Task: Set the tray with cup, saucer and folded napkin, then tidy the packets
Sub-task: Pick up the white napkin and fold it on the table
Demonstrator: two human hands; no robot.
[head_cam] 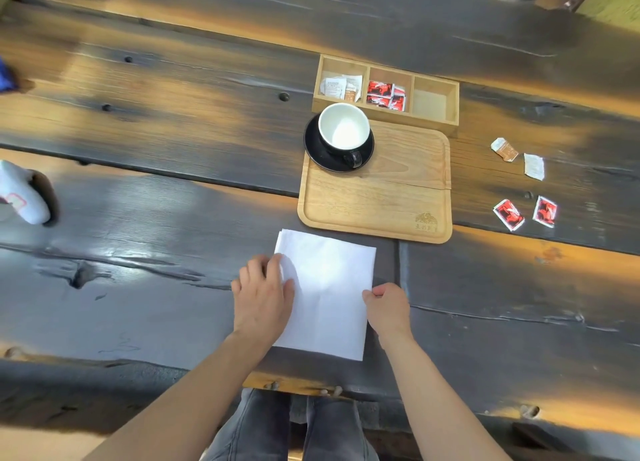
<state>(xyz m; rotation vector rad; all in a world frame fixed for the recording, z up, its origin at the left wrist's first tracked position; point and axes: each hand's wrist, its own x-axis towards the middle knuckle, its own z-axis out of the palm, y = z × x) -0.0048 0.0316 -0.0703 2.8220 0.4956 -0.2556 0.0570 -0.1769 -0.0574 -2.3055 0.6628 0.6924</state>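
The dark, scorched plank counter point(138, 218) is filling the frame, carrying the pale rectangular wooden tray point(377, 200) right of centre, where the white-lined black cup point(343, 129) is already sitting on its black saucer point(317, 152) at the tray's upper left corner. Just below the tray, the flat white paper napkin point(325, 294) is lying unfolded: the left hand point(263, 297) is pressing flat on its left edge, grip wide, while the right hand point(388, 306) is pinching the right edge. Folding looks underway; next, one edge probably needs carrying across. Four loose packets point(523, 183) are waiting at right, beside the three-compartment wooden box point(446, 112).
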